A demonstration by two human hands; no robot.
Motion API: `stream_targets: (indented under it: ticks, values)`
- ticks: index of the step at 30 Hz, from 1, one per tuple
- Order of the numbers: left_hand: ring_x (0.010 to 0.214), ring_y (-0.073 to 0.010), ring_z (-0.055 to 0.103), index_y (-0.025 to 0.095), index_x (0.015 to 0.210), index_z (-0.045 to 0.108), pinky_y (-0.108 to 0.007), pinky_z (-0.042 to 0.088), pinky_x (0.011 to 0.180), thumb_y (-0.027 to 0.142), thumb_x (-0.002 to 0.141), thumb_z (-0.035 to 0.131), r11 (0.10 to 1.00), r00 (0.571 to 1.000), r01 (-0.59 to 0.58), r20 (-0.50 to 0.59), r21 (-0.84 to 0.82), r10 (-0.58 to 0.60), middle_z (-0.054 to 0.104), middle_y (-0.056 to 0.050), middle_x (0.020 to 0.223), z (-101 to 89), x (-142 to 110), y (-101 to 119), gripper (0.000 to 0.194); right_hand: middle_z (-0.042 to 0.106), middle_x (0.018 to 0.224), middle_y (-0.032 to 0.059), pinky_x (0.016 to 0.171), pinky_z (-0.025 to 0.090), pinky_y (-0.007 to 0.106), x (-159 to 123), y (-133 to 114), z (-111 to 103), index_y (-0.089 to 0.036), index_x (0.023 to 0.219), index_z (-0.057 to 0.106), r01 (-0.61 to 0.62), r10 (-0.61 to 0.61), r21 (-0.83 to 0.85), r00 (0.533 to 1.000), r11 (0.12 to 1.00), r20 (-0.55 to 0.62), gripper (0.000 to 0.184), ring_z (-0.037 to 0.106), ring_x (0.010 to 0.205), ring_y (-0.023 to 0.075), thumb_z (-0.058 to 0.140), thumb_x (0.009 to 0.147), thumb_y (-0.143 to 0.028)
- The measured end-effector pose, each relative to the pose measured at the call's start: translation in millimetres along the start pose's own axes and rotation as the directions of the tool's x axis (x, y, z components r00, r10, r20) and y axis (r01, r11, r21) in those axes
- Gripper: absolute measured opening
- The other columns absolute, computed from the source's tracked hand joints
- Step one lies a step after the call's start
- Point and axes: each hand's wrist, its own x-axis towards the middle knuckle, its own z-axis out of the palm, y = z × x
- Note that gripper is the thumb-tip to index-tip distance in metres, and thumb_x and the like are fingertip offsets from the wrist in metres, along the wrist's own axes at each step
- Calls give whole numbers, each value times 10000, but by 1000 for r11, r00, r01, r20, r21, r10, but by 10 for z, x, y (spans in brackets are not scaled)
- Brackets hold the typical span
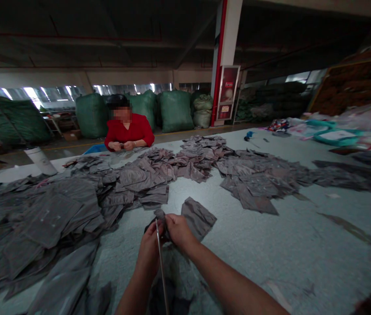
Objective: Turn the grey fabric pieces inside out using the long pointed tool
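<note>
Both my hands are close together over the table, pinching a small bunched piece of dark grey fabric (pixel 159 214). My left hand (pixel 151 245) is closed on its left side, and my right hand (pixel 180 234) grips it from the right. A thin metal rod (pixel 162 267) runs from the bottom edge up to the fingers of my left hand; how its tip meets the fabric is not clear. Just beyond my right hand a flat grey fabric piece (pixel 198 217) lies on the pale table (pixel 303 245). Dark cloth (pixel 169 297) shows below my forearms.
Grey fabric piles (pixel 57 214) cover the left, with more pieces (pixel 254 173) across the middle and right. A white bottle (pixel 41 161) stands at far left. Opposite sits a person in red (pixel 133 131). Plastic bags (pixel 362 124) lie back right; green sacks (pixel 176 111) stand behind.
</note>
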Motion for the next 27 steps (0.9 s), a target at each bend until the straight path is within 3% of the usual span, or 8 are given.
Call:
stream_targets:
  ticks: [5,11,15,20,23,27]
  values:
    - [523,-110,556,162,765,555,-203,413,509,326,535,717,989,1000,10,21,-148,-7,596,28,575,-91,112,-48,326,484,541,-22,523,290,206,-8,-118,-1,-182,547,512,128,-127,-178,992,976,18,275,447,553,118,406,797,-221]
    - [536,-74,549,171,702,537,-175,419,542,308,563,715,974,998,-65,-2,-217,66,597,55,601,-173,109,31,265,559,610,6,578,332,205,57,-138,-88,-170,642,574,137,-159,-285,986,949,-53,281,510,618,129,381,841,-216]
    - [594,-109,592,159,872,574,-208,444,571,283,580,707,974,996,-79,15,-214,84,646,3,708,-133,77,133,344,603,690,22,624,380,211,53,-231,-78,-170,736,605,162,-184,-263,981,951,-61,286,551,677,137,360,865,-242]
    - [519,-89,582,179,812,537,-192,440,522,276,589,692,970,988,-133,-101,-206,114,633,42,642,-68,94,170,288,623,911,27,719,427,196,-54,-359,38,-166,1030,554,245,-247,-122,969,962,-5,310,564,844,118,306,898,-299]
    - [551,-92,593,182,811,524,-198,450,552,273,564,707,967,984,-153,-118,-206,130,632,44,673,-75,102,152,321,629,819,7,651,442,186,-55,-308,61,-155,930,600,241,-239,-52,970,969,42,271,576,763,115,349,873,-239]
    - [613,-112,600,168,941,520,-217,453,590,252,515,743,968,989,-145,-38,-202,141,632,18,716,-95,117,144,488,594,600,-23,503,394,171,49,-231,-6,-159,693,638,223,-218,-105,974,969,57,241,550,584,112,423,802,-147]
